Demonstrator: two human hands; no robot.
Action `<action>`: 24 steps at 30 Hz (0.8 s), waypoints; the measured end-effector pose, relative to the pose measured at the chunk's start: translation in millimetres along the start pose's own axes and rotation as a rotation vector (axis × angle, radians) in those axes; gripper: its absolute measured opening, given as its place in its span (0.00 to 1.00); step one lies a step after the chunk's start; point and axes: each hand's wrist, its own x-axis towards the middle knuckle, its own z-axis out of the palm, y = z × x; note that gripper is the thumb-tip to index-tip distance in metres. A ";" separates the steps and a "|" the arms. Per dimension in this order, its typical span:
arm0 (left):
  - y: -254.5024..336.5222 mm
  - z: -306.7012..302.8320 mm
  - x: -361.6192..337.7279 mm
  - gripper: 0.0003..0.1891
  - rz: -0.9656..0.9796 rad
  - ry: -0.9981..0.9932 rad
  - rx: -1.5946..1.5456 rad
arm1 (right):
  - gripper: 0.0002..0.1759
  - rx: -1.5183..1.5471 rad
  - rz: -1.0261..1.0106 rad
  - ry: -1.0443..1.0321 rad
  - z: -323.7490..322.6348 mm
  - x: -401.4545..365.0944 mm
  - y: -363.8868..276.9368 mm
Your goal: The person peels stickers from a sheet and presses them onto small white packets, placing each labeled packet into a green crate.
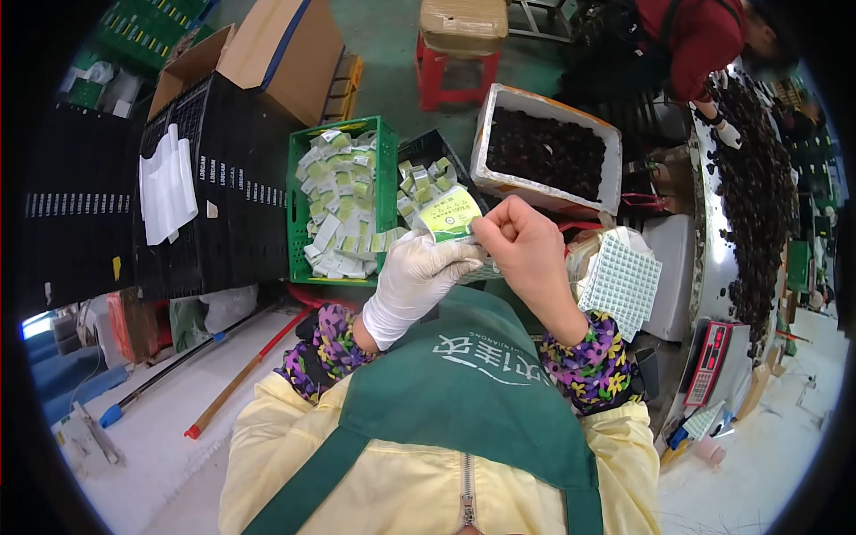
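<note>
In my left hand [419, 272], which wears a white glove, is a small packet with a yellow-green and white label [448, 216], held in front of my chest. My bare right hand [522, 245] is closed, thumb and forefinger pinched at the packet's right edge. Whether something small sits between those fingertips is hidden. Just beyond my left hand, a green crate [386, 174] is heaped with similar labelled packets [339, 196]. More packets [428, 183] lie in a dark crate [455, 153] behind the held one. A sheet of small round stickers [621, 278] lies right of my right hand.
A white foam box [486, 134] holds dark pieces. Black crates [214, 187] are stacked at left. At right, a person in a red top [704, 49] works at a long table [713, 259] covered with dark pieces. A scale [711, 361] and a red stool [456, 80] also stand nearby.
</note>
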 end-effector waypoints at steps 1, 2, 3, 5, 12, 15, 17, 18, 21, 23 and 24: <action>-1.8 1.2 -1.6 0.09 0.012 -0.003 0.044 | 0.16 0.000 0.000 -0.001 -1.5 0.8 -1.7; -3.2 1.9 -2.8 0.09 0.013 -0.003 0.044 | 0.18 -0.187 -0.036 0.015 -3.6 2.0 -4.4; -4.9 2.1 -3.7 0.09 0.038 0.007 0.047 | 0.21 -0.374 -0.071 0.031 -4.7 3.9 -5.9; -4.9 0.4 -1.9 0.09 0.063 0.018 0.049 | 0.21 -0.128 -0.028 -0.035 -2.1 14.5 19.8; 3.2 -1.3 -4.6 0.06 -0.099 -0.242 -0.237 | 0.10 0.724 0.120 -0.158 -13.5 36.8 5.9; 3.9 5.6 -14.9 0.06 -0.268 -0.282 -0.369 | 0.10 0.736 0.104 -0.048 -14.6 47.9 13.5; 1.2 4.4 -12.3 0.06 -0.291 -0.222 -0.386 | 0.10 0.619 0.155 0.146 -12.4 40.9 14.9; 0.1 3.9 -12.0 0.06 -0.319 -0.158 -0.406 | 0.10 0.616 0.158 0.135 -9.9 33.7 15.3; 0.4 -0.4 -5.8 0.06 -0.314 -0.126 -0.338 | 0.14 0.513 0.001 0.058 1.2 6.7 13.6; -0.1 -1.0 -3.7 0.06 -0.194 -0.108 -0.159 | 0.13 0.393 -0.019 0.063 5.7 -0.8 7.9; 0.1 -0.7 -2.8 0.06 -0.193 -0.111 -0.161 | 0.13 0.359 -0.029 0.063 8.1 -1.8 8.1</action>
